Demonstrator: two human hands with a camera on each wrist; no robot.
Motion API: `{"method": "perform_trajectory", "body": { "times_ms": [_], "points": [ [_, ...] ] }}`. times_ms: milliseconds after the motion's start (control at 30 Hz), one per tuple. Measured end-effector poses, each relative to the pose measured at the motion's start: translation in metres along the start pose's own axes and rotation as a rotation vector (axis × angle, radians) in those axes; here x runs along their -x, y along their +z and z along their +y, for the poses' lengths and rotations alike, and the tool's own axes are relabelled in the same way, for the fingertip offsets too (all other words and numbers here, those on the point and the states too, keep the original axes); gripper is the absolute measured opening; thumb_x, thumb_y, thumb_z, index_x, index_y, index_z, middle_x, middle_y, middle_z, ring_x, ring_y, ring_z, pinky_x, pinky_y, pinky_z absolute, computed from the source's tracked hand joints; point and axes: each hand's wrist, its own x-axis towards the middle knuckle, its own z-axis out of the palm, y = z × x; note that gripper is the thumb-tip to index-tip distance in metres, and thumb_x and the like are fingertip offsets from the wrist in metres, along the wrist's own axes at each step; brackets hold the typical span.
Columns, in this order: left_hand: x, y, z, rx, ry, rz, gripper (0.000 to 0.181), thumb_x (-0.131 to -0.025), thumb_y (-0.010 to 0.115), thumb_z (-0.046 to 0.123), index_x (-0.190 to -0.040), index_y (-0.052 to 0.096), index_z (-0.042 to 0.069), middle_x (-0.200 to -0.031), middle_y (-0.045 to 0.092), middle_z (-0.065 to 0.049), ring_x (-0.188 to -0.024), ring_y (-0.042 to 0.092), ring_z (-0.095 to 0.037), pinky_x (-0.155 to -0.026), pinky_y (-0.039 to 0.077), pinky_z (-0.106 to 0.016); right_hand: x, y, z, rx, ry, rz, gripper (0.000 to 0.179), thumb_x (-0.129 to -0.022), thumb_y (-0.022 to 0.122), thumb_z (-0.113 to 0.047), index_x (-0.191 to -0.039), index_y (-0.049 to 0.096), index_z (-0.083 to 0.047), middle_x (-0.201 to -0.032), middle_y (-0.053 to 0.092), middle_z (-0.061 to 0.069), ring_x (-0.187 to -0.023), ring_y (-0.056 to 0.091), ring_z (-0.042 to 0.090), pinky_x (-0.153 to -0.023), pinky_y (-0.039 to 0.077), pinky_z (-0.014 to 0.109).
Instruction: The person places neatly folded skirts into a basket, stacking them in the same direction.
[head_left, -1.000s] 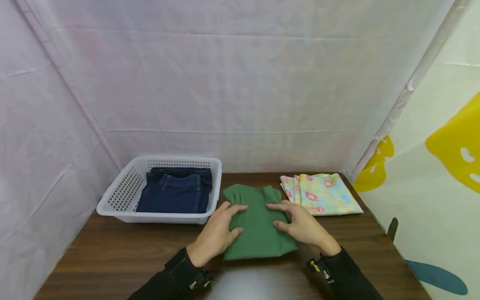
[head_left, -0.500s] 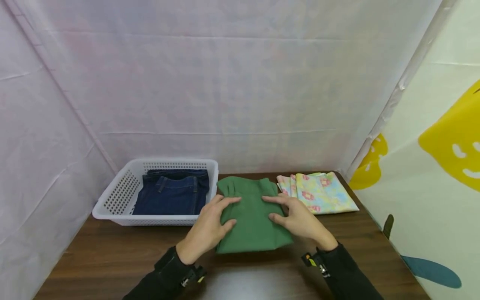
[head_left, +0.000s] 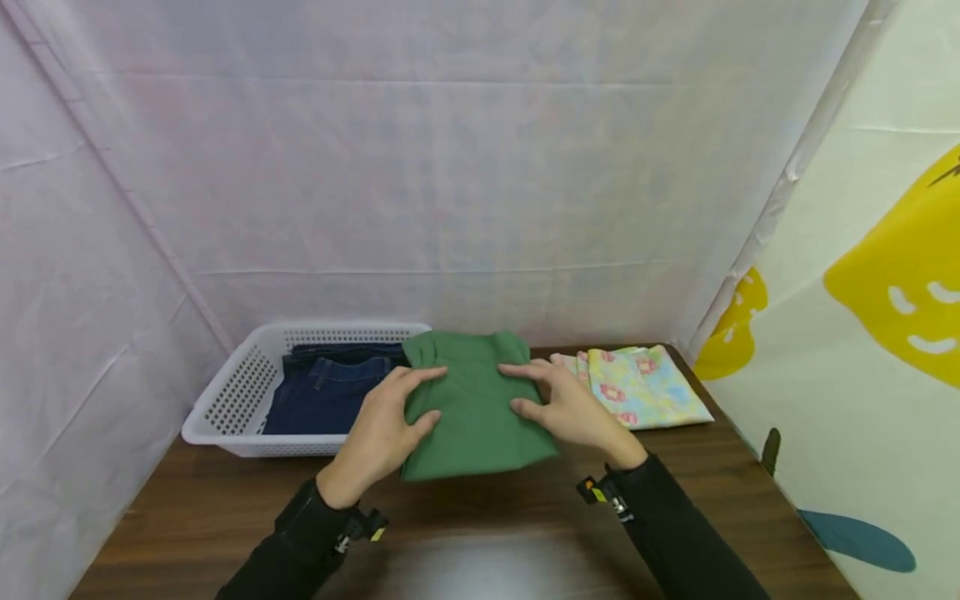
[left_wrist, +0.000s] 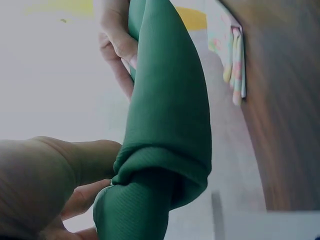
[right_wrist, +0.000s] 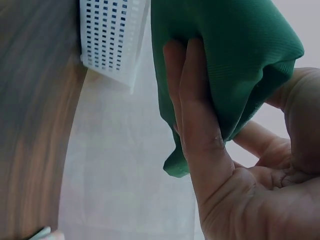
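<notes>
A folded green garment (head_left: 476, 408) is held up over the table between both hands, its near edge lifted clear of the wood. My left hand (head_left: 382, 425) grips its left side, thumb and index finger on top and the other fingers hidden beneath. On the opposite side my right hand (head_left: 566, 404) holds it the same way; in the right wrist view the fingers (right_wrist: 197, 100) of that hand lie against its underside. From the left wrist view the garment (left_wrist: 167, 95) shows as a thick folded layer with a rolled edge. Its far left corner overlaps the basket's right rim in the head view.
A white perforated plastic basket (head_left: 225, 421) stands at the back left with folded dark blue jeans (head_left: 322, 396) inside. At the back right lies a folded floral cloth (head_left: 645, 387) near the edge of the wooden table (head_left: 480, 533). White fabric walls (head_left: 450, 183) close off the back and sides.
Both hands have raised the green garment off the table and carried it to the left and away, toward the basket. The view has shifted slightly.
</notes>
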Motion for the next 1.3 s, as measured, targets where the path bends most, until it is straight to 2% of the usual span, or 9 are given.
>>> {"method": "perform_trajectory", "body": {
  "times_ms": [233, 500, 600, 700, 733, 833, 933, 1133, 1300],
  "points": [
    [-0.011, -0.022, -0.015, -0.030, -0.012, -0.004, 0.063, -0.092, 0.077, 0.017, -0.147, 0.050, 0.028, -0.132, 0.051, -0.008, -0.111, 0.057, -0.029, -0.083, 0.052, -0.043, -0.032, 0.002, -0.008, -0.032, -0.017, -0.038, 0.052, -0.097, 0.071, -0.029, -0.145, 0.054, -0.028, -0.125, 0.057, -0.006, -0.090, 0.053, 0.015, -0.077, 0.044, 0.037],
    [-0.019, -0.045, -0.039, -0.071, -0.084, -0.028, 0.061, -0.095, 0.073, 0.017, -0.150, 0.046, 0.026, -0.142, 0.044, -0.016, -0.114, 0.054, -0.035, -0.085, 0.050, -0.045, -0.072, 0.015, -0.018, -0.096, 0.026, -0.113, 0.050, -0.100, 0.066, -0.031, -0.148, 0.051, -0.029, -0.146, 0.046, -0.006, -0.131, 0.046, 0.013, -0.094, 0.046, 0.035],
    [-0.022, -0.052, -0.050, -0.084, -0.098, -0.030, 0.061, -0.096, 0.071, 0.016, -0.151, 0.046, 0.025, -0.144, 0.042, -0.018, -0.118, 0.052, -0.038, -0.088, 0.050, -0.048, -0.086, 0.022, -0.021, -0.153, 0.031, -0.149, 0.048, -0.103, 0.062, -0.029, -0.149, 0.048, -0.028, -0.152, 0.041, -0.002, -0.111, 0.059, 0.015, -0.075, 0.048, 0.037],
    [-0.024, -0.059, -0.062, -0.104, -0.100, -0.026, 0.060, -0.096, 0.071, 0.014, -0.150, 0.046, 0.023, -0.147, 0.041, -0.021, -0.123, 0.048, -0.042, -0.096, 0.045, -0.055, -0.100, 0.032, -0.023, -0.196, 0.007, -0.168, 0.047, -0.104, 0.058, -0.024, -0.150, 0.048, -0.025, -0.150, 0.042, 0.000, -0.067, 0.057, 0.016, -0.056, 0.042, 0.036],
    [-0.024, -0.062, -0.066, -0.109, -0.101, -0.026, 0.060, -0.096, 0.071, 0.013, -0.150, 0.046, 0.022, -0.147, 0.040, -0.021, -0.125, 0.046, -0.043, -0.098, 0.043, -0.057, -0.105, 0.036, -0.023, -0.203, -0.009, -0.172, 0.046, -0.104, 0.058, -0.023, -0.150, 0.048, -0.023, -0.146, 0.045, 0.001, -0.055, 0.048, 0.018, -0.051, 0.039, 0.035],
    [-0.026, -0.071, -0.079, -0.137, -0.117, -0.026, 0.059, -0.095, 0.071, 0.011, -0.149, 0.048, 0.020, -0.149, 0.040, -0.022, -0.129, 0.042, -0.046, -0.102, 0.038, -0.061, -0.120, 0.049, -0.026, -0.200, -0.029, -0.190, 0.047, -0.104, 0.056, -0.020, -0.150, 0.048, -0.021, -0.096, 0.060, 0.001, -0.045, 0.025, 0.017, -0.046, 0.030, 0.032],
    [-0.026, -0.080, -0.091, -0.154, -0.150, -0.040, 0.059, -0.095, 0.071, 0.009, -0.149, 0.049, 0.019, -0.150, 0.040, -0.023, -0.131, 0.039, -0.048, -0.102, 0.038, -0.062, -0.133, 0.061, -0.033, -0.194, -0.018, -0.213, 0.049, -0.103, 0.057, -0.019, -0.151, 0.046, -0.020, -0.061, 0.041, 0.002, -0.045, 0.016, 0.016, -0.045, 0.027, 0.030],
    [-0.029, -0.097, -0.114, -0.163, -0.218, -0.095, 0.059, -0.095, 0.069, 0.005, -0.149, 0.049, 0.015, -0.152, 0.036, -0.027, -0.133, 0.035, -0.051, -0.102, 0.035, -0.066, -0.158, 0.085, -0.048, -0.191, 0.017, -0.253, 0.053, -0.100, 0.060, -0.016, -0.151, 0.046, -0.016, -0.070, 0.055, 0.005, -0.046, 0.018, 0.015, -0.048, 0.028, 0.029],
    [-0.029, -0.107, -0.130, -0.176, -0.256, -0.149, 0.058, -0.095, 0.069, 0.005, -0.149, 0.049, 0.012, -0.151, 0.035, -0.030, -0.134, 0.033, -0.053, -0.102, 0.034, -0.068, -0.171, 0.102, -0.055, -0.117, 0.007, -0.311, 0.058, -0.098, 0.065, -0.012, -0.152, 0.044, -0.012, -0.113, 0.067, 0.016, -0.048, 0.030, 0.012, -0.052, 0.034, 0.025]
  ]
}}
